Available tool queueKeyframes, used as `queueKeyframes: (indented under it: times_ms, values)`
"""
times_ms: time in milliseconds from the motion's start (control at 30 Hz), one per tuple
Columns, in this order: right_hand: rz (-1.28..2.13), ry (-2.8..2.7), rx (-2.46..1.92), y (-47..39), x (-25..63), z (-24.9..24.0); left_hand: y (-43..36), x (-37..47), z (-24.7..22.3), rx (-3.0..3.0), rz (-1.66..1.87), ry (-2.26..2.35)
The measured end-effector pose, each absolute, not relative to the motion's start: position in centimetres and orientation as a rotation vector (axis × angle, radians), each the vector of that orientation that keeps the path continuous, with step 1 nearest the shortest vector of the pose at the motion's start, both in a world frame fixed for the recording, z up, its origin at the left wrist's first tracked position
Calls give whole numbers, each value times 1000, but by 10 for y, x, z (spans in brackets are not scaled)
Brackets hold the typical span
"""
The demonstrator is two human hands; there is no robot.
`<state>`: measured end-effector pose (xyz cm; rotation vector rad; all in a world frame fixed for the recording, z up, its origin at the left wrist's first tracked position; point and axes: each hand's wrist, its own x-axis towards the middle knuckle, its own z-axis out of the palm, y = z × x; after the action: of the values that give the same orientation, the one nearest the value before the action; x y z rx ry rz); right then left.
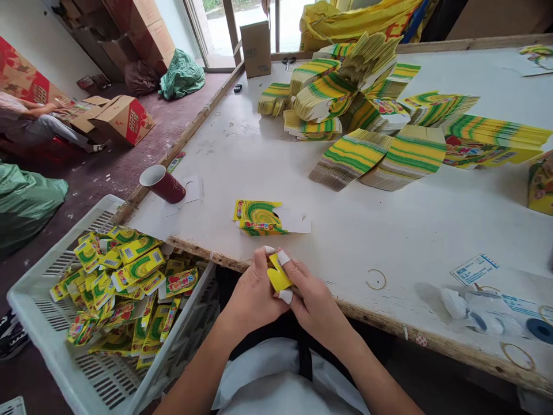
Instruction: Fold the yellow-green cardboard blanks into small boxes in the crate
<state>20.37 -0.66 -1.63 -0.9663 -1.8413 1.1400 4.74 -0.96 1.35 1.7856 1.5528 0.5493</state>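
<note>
Both my hands meet at the table's near edge around a small yellow carton [280, 278]. My left hand [256, 288] grips it from the left, and my right hand [311, 288] pinches its flap end from the right. White coverings wrap some of my fingertips. Much of the carton is hidden by my fingers. Just beyond them, a partly opened yellow-green carton [261, 218] lies on the white table [242, 167], its white inner flaps pointing right.
On the left, a white plastic crate [38, 323] holds many yellow cartons. A maroon cup [163, 183] stands near the table's left edge. Stacks of flat cartons [354, 155] spread across the back. Rubber bands [375, 279] and a plastic bag [479, 311] lie right. A seated person [38, 124] works far left.
</note>
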Motion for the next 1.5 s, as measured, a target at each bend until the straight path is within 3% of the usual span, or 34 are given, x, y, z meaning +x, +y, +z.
queueKeyframes:
  times_ms: [200, 500, 667, 867, 1067, 1233, 1333, 1500]
  values:
    - [1094, -1636, -1079, 4, 209, -26, -22, 43, 17, 1842, 554, 1704]
    - [975, -1959, -974, 13, 221, -27, -15, 20, 34, 1927, 667, 1676]
    - [1087, -2017, -806, 25, 230, -15, -11, 13, 35, 1841, 715, 1596]
    - [1032, -1964, -915, 17, 222, -22, -10, 17, 30, 1948, 701, 1634]
    - [1352, -1737, -882, 17, 210, -14, -16, 21, 33, 1826, 772, 1598]
    - [1332, -1739, -941, 21, 185, -7, -26, 3, 38, 1787, 772, 1667]
    - [1162, -1795, -990, 36, 178, -7, -32, -37, 36, 1661, 746, 1885]
    - [446, -1993, -1329, 75, 178, -15, -36, -97, 33, 1356, 951, 2721]
